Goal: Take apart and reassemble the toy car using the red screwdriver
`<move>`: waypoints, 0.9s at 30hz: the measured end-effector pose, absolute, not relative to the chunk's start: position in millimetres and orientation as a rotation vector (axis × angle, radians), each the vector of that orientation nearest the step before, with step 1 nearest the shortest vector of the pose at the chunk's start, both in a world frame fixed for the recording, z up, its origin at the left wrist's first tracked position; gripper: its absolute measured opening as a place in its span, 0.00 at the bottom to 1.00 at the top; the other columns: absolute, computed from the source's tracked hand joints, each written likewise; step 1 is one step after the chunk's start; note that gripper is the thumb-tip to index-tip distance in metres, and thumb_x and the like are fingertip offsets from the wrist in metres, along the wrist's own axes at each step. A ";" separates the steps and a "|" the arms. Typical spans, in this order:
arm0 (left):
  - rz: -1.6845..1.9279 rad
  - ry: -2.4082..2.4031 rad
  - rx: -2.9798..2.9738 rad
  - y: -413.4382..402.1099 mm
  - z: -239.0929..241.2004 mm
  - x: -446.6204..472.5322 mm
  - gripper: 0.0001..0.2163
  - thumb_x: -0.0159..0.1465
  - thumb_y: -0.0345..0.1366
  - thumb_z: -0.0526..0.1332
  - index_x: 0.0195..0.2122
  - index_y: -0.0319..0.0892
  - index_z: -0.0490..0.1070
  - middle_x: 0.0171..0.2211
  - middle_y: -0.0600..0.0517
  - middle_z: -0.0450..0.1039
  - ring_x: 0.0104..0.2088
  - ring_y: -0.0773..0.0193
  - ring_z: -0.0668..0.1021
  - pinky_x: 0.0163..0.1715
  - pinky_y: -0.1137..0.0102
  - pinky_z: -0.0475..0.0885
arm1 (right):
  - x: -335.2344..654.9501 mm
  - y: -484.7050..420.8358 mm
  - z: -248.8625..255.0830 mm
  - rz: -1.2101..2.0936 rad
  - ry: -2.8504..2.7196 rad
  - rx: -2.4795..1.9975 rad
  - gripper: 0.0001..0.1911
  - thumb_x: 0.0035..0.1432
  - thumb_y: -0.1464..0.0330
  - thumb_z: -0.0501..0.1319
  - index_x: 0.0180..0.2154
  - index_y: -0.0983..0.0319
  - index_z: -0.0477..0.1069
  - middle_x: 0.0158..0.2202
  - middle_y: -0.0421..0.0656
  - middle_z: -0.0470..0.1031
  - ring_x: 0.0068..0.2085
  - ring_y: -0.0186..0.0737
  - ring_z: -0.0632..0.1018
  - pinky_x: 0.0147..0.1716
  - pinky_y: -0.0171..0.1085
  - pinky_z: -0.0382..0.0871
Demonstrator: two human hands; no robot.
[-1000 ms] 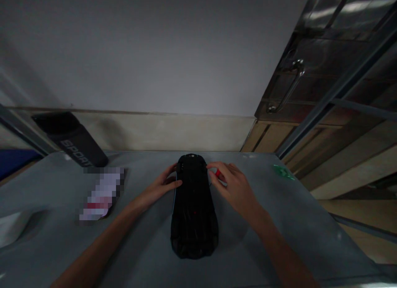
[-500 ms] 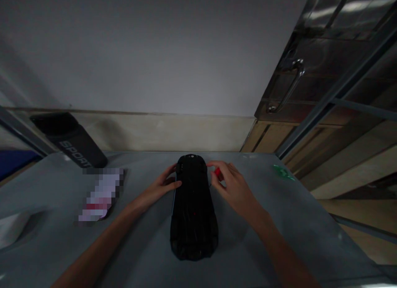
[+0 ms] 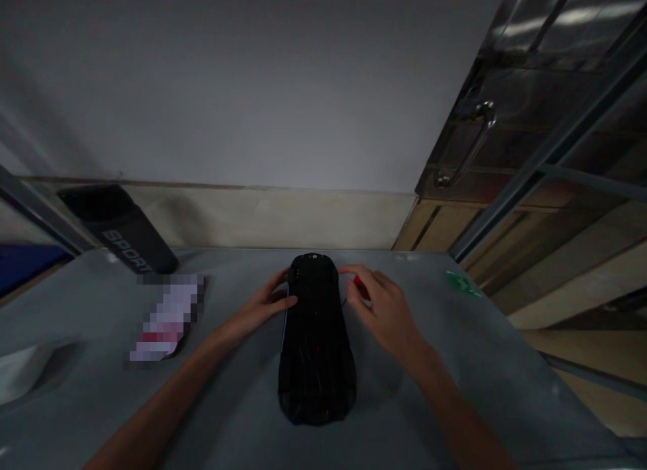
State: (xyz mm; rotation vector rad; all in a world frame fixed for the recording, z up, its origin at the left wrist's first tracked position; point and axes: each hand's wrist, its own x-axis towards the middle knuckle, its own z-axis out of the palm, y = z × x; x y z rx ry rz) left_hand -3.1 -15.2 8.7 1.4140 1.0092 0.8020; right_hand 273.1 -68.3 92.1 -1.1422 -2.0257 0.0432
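A long black model-car-shaped object (image 3: 316, 338) lies lengthwise on the grey table (image 3: 455, 362), its far end towards the wall. My left hand (image 3: 260, 306) rests against its far left side, thumb and fingers curled onto the edge. My right hand (image 3: 381, 305) is at its far right side, with the fingers pinched on a small red piece (image 3: 358, 282) held close to the black body.
A black bottle (image 3: 121, 230) lettered SPORT leans at the back left. A blurred pale packet (image 3: 169, 315) lies left of my left arm. A white object (image 3: 23, 369) sits at the left edge. A small green scrap (image 3: 461, 283) lies at the right. A metal door with handle (image 3: 470, 143) stands right.
Both hands stay at the far end of the black object. My right fingers have closed slightly over the red piece, so less of it shows.
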 end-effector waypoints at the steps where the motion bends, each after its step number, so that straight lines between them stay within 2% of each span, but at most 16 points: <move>1: 0.800 1.011 1.418 -15.4 9.5 -3.0 0.41 0.65 0.51 0.70 0.76 0.52 0.55 0.78 0.46 0.52 0.74 0.41 0.63 0.74 0.47 0.57 | 272.5 -68.3 91.5 0.046 -2.008 -1.161 0.10 0.73 0.70 0.55 0.49 0.58 0.74 0.35 0.43 0.81 0.36 0.44 0.81 0.41 0.43 0.75; 3: 0.799 1.018 1.417 -15.8 10.9 -2.7 0.41 0.65 0.51 0.70 0.76 0.51 0.55 0.78 0.45 0.52 0.74 0.42 0.63 0.74 0.47 0.57 | 271.4 -68.3 90.9 0.060 -1.998 -1.175 0.10 0.73 0.69 0.55 0.48 0.57 0.74 0.34 0.42 0.80 0.35 0.43 0.81 0.39 0.41 0.75; 7: 0.802 1.015 1.399 -16.8 13.6 -1.8 0.43 0.63 0.52 0.71 0.75 0.49 0.55 0.78 0.44 0.52 0.74 0.41 0.63 0.74 0.50 0.58 | 270.3 -68.5 90.7 0.065 -2.036 -1.149 0.15 0.71 0.72 0.53 0.53 0.57 0.73 0.40 0.45 0.81 0.39 0.45 0.81 0.41 0.43 0.76; 12: 0.817 0.998 1.396 -19.3 18.7 0.9 0.41 0.63 0.51 0.71 0.75 0.50 0.57 0.77 0.45 0.55 0.73 0.40 0.64 0.73 0.50 0.60 | 271.7 -67.1 89.2 0.044 -1.985 -1.200 0.10 0.72 0.68 0.56 0.49 0.56 0.75 0.31 0.41 0.77 0.33 0.44 0.80 0.38 0.42 0.75; 17: 0.802 0.998 1.371 -20.8 22.9 2.5 0.41 0.63 0.49 0.71 0.75 0.50 0.57 0.76 0.47 0.57 0.72 0.39 0.66 0.73 0.48 0.60 | 270.8 -68.2 92.3 0.059 -2.057 -1.122 0.14 0.70 0.73 0.54 0.53 0.56 0.73 0.38 0.44 0.81 0.38 0.45 0.81 0.42 0.44 0.76; 22: 0.806 1.010 1.390 -19.0 20.7 1.6 0.42 0.62 0.50 0.71 0.75 0.50 0.57 0.77 0.45 0.56 0.72 0.40 0.66 0.73 0.47 0.60 | 271.3 -68.1 93.3 0.055 -2.046 -1.155 0.09 0.73 0.70 0.55 0.49 0.57 0.73 0.33 0.42 0.79 0.34 0.44 0.80 0.41 0.43 0.75; 27: 0.804 0.998 1.416 -17.8 16.6 0.6 0.42 0.63 0.51 0.70 0.75 0.53 0.56 0.76 0.46 0.56 0.71 0.41 0.68 0.72 0.47 0.61 | 272.8 -68.1 93.6 0.038 -2.091 -1.118 0.13 0.70 0.74 0.53 0.50 0.57 0.72 0.39 0.45 0.81 0.38 0.45 0.81 0.44 0.45 0.76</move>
